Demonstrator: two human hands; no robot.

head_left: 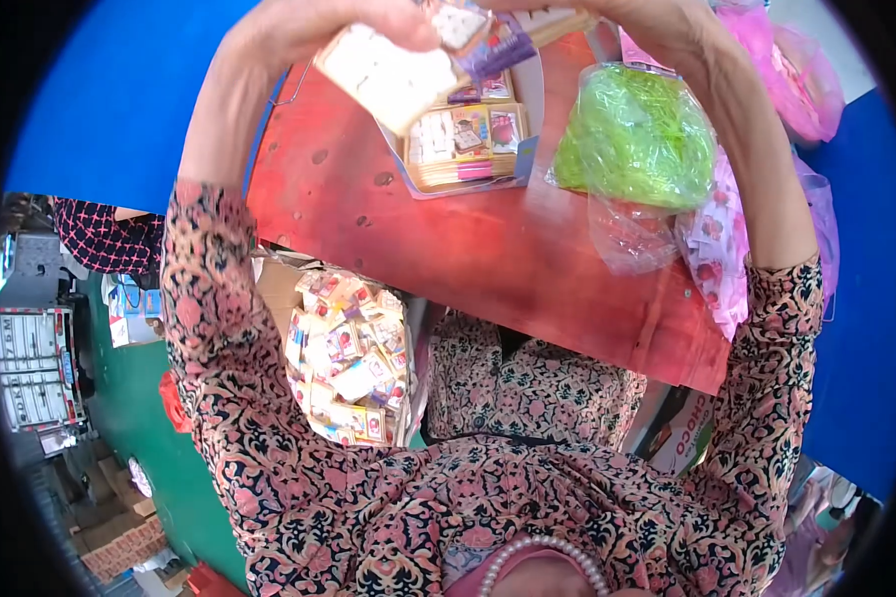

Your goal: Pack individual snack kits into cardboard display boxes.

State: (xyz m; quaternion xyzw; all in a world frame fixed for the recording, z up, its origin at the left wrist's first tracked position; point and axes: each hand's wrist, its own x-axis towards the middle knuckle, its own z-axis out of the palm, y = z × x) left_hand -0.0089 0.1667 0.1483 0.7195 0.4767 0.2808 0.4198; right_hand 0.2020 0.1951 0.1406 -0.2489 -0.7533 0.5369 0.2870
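At the upper edge, my left hand (393, 22) is closed on a flat cream-coloured packet (388, 80), blurred by motion. A purple-edged packet (498, 50) lies right beside it, between my two hands. My right hand (632, 8) is mostly cut off by the upper edge, so its fingers do not show. Below my hands stands an open carton (528, 164) holding stacked small packets (466, 134) in cream, yellow and pink.
The carton stands on a red wooden table (368, 199). To its right lies a clear bag of bright green strands (647, 134), with pink printed wrappers (717, 234) beside it. A heap of loose packets (353, 358) sits near my left arm, below the table edge.
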